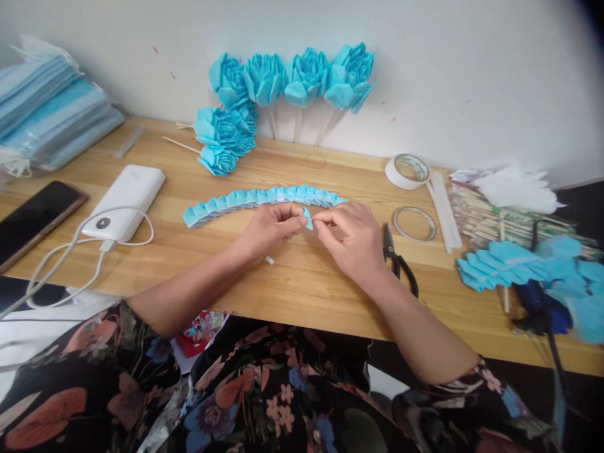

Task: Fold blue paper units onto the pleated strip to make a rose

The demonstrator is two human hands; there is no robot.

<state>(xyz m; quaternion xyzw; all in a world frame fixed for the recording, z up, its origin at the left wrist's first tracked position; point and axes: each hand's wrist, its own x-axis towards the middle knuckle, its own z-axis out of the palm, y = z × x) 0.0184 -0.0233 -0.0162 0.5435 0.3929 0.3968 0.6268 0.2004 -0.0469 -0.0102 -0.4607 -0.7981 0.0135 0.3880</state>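
Pinching a small blue paper piece [307,218] between thumb and fingertips, the left hand [271,229] and the right hand [352,238] meet over the bench [302,296]. Both hands are nearly closed, with the fingers curled in around that one piece. It sits right between the two hands: the left hand grips its left edge and the right hand grips its right edge. Whether it touches the wood cannot be told.

Just beyond the fingertips lies a curved row of folded paper [264,198], also blue. Most of the row stretches away to the left of the left hand, and its right end stops just past the right hand's knuckles. A tiny white scrap [269,260] lies on the bench close under the left hand's wrist.

Black scissors [399,261] lie just to the right of the right hand, beside its wrist. A thin tape ring [415,223] sits a little further right, and a white tape roll [407,171] lies beyond that. Blue paper flowers [292,82] lean on the wall well beyond both hands. A white power bank [125,201] lies well to the left of the left hand, and a dark phone [33,220] lies further left.
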